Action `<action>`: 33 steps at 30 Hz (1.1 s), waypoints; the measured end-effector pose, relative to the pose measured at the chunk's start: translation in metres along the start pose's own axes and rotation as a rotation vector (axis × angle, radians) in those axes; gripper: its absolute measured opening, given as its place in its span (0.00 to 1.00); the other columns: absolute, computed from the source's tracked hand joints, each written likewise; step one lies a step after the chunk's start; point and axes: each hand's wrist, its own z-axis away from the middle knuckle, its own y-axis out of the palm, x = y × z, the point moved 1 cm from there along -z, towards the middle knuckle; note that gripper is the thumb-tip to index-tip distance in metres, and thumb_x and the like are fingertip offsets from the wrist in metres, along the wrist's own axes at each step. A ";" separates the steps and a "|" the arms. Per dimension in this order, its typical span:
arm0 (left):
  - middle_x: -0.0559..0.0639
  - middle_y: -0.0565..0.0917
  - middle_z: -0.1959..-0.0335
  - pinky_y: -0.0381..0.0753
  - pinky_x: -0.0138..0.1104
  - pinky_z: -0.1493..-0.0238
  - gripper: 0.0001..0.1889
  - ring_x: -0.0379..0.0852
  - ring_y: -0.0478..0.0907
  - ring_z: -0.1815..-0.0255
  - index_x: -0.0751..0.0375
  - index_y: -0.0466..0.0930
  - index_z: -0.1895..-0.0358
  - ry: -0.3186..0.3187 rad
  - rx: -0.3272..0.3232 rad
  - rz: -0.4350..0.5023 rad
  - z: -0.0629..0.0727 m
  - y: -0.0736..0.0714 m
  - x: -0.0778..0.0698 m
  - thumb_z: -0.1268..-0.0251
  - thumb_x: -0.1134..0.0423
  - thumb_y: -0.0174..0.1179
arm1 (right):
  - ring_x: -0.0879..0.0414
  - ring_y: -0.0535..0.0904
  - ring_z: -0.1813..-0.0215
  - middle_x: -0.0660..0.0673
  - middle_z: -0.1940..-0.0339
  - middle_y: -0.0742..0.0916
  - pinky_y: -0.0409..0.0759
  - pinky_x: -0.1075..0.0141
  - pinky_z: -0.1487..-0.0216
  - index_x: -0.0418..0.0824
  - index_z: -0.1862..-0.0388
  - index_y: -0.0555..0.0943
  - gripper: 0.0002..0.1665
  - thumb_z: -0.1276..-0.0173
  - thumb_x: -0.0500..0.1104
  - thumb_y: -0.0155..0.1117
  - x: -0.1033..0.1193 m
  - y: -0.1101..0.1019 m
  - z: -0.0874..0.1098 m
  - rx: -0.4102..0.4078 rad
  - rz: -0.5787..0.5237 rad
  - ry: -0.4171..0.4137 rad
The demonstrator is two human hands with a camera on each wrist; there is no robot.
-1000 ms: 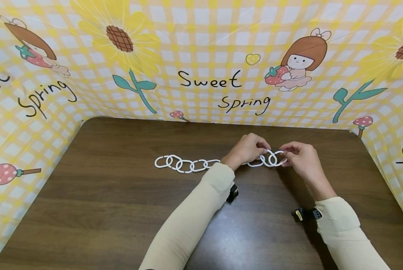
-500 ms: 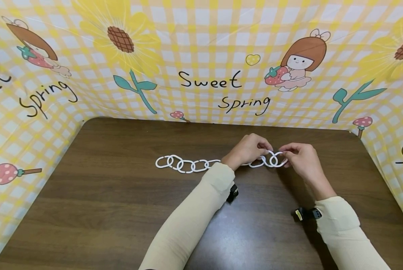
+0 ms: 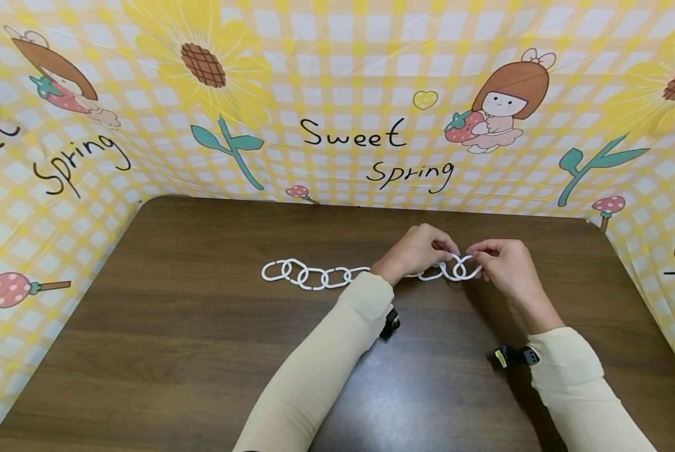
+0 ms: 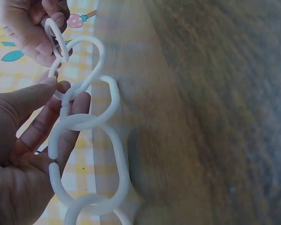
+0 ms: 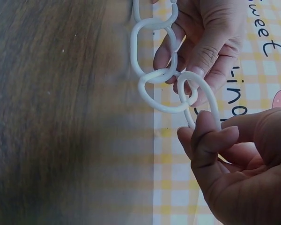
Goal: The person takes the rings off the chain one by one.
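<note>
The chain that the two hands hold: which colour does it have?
The chain is white, without any pattern; it shows best in the left wrist view.

The yellow checked cloth [image 3: 348, 50] says "Sweet Spring" in black letters [image 3: 353, 134], and "eet Spring" on the left. Cut-off letters at the right edge might be "Sp".

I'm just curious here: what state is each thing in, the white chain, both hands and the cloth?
white chain: linked together, left stretch lying on the table, right end raised
end link: hooked through its neighbour
left hand: pinching the second-to-last link
right hand: pinching the end link
patterned cloth: upright behind the table, lightly creased
</note>
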 end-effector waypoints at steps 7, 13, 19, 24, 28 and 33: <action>0.50 0.92 0.59 0.76 0.22 0.68 0.06 0.38 0.83 0.68 0.56 0.93 0.58 0.007 0.007 -0.026 0.000 0.000 -0.001 0.28 0.67 0.67 | 0.64 0.77 0.80 0.50 0.80 0.84 0.78 0.70 0.78 0.23 0.52 0.86 0.15 0.27 0.31 0.55 0.002 -0.001 0.001 0.021 -0.009 0.015; 0.48 0.93 0.60 0.75 0.22 0.68 0.06 0.31 0.79 0.71 0.56 0.93 0.58 0.023 0.004 -0.038 -0.001 0.000 -0.002 0.28 0.68 0.67 | 0.64 0.78 0.79 0.50 0.80 0.85 0.77 0.71 0.78 0.23 0.53 0.86 0.16 0.27 0.31 0.54 0.002 -0.003 0.001 0.033 0.021 0.025; 0.46 0.93 0.61 0.74 0.21 0.66 0.06 0.31 0.78 0.69 0.54 0.93 0.59 0.028 0.000 -0.058 -0.001 0.000 -0.002 0.29 0.67 0.68 | 0.63 0.79 0.79 0.51 0.81 0.85 0.77 0.71 0.78 0.24 0.53 0.87 0.16 0.28 0.31 0.54 0.001 -0.004 0.001 0.039 0.062 0.016; 0.47 0.93 0.61 0.74 0.21 0.67 0.05 0.31 0.77 0.69 0.54 0.93 0.59 0.029 0.001 -0.058 -0.001 0.000 -0.002 0.29 0.66 0.68 | 0.63 0.79 0.79 0.51 0.83 0.85 0.75 0.71 0.79 0.24 0.54 0.87 0.15 0.28 0.31 0.55 0.002 -0.004 0.001 0.036 0.081 0.011; 0.50 0.93 0.59 0.74 0.21 0.68 0.05 0.31 0.77 0.71 0.55 0.93 0.59 0.030 0.006 -0.049 0.000 0.000 -0.002 0.29 0.66 0.68 | 0.63 0.78 0.79 0.52 0.83 0.84 0.74 0.71 0.79 0.24 0.54 0.87 0.15 0.28 0.32 0.55 0.003 -0.004 0.001 0.032 0.081 0.012; 0.49 0.93 0.59 0.74 0.22 0.68 0.05 0.32 0.78 0.72 0.55 0.93 0.59 0.031 0.008 -0.040 0.000 0.000 -0.002 0.29 0.65 0.68 | 0.64 0.78 0.79 0.52 0.82 0.85 0.74 0.71 0.79 0.25 0.53 0.87 0.15 0.28 0.31 0.56 0.003 -0.004 0.002 0.025 0.089 0.015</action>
